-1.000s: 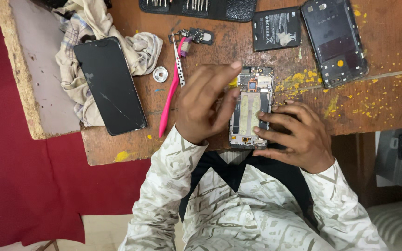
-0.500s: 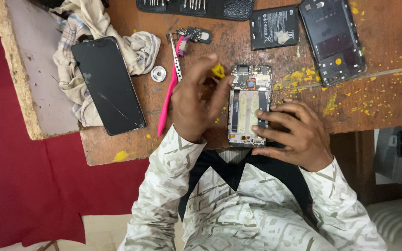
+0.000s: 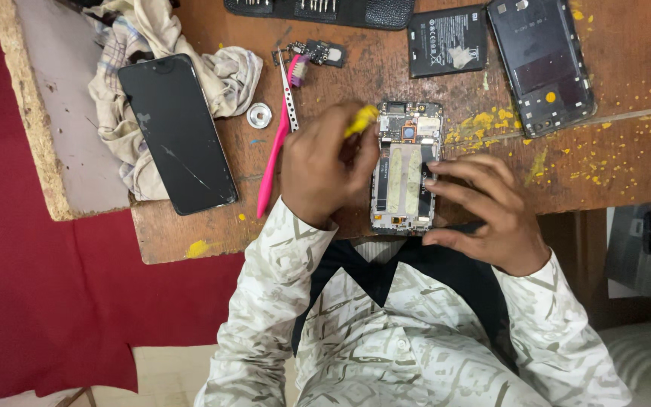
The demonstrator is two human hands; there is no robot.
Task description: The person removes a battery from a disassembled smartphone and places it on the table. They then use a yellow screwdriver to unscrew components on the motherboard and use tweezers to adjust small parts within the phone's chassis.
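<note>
Opened phone: a black-framed handset chassis with its back removed (image 3: pixel 407 167), pale strips and a small circuit board exposed, lying flat on the counter near its front edge, between the two hands.
Left hand (image 3: pixel 324 167): grip clenched round a small yellow plastic pry tool (image 3: pixel 362 119), whose tip sits at the upper left corner of the chassis.
Right hand (image 3: pixel 484 211): fingers spread and pressed on the right edge and lower end of the chassis, pinning it rather than grasping it; nothing enclosed in the grip.
Counter: worn brown wooden top (image 3: pixel 340 68), flecked with yellow crumbs to the right of the chassis.
Left of the left hand: pink-handled brush (image 3: pixel 273 169), just beside the knuckles; slim metal tweezers (image 3: pixel 288 94) above it; small round silver cap (image 3: pixel 258 115).
Far left: black smartphone with a cracked glass face (image 3: pixel 177 134), resting on a crumpled pale cloth (image 3: pixel 220 71).
Top edge: black tool roll holding bits (image 3: pixel 325 9); flat black battery pack (image 3: pixel 446 41); dark rear phone cover (image 3: pixel 540 64); small loose circuit part (image 3: pixel 316 51).
Handling judgement: keep the pry tool shallow and close to the frame, lever gently, and hold the right hand's pressure steady so the chassis cannot slide toward the counter's edge.
Risk judgement: a slipped tip could scrape the exposed board.
</note>
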